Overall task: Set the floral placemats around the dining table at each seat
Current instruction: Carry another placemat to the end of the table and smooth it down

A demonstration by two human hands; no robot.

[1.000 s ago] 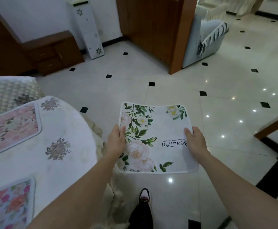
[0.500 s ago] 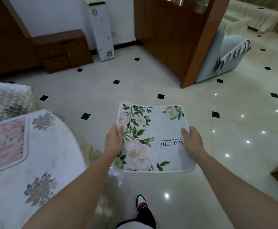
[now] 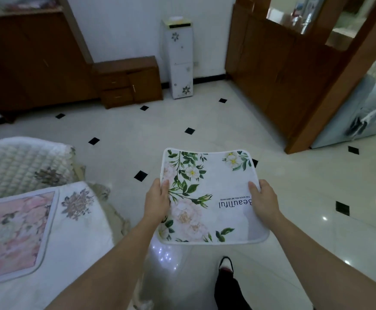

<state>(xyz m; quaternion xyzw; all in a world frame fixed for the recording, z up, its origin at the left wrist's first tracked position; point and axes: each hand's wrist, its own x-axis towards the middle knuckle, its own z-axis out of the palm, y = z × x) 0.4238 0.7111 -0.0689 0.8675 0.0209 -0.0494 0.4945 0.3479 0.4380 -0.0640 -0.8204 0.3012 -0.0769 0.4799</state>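
While the white floral placemat (image 3: 209,198) was held over the tiled floor (image 3: 316,186) at centre frame, its left edge was pinched by the left hand (image 3: 158,203) and its right edge by the right hand (image 3: 263,203). Each thumb was laid on top; the other fingers were hidden beneath, spread not determinable. A pink placemat (image 3: 12,233) was noted lying on the cloth-covered table (image 3: 77,247), lower left, well apart from the held one.

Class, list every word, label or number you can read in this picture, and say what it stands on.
"BeauTiful": on the white floral fabric placemat, upside down to the camera.
"THE MOOD WILL BE VERY GOOD": tiny line beside it, barely legible.
Nothing else is readable.
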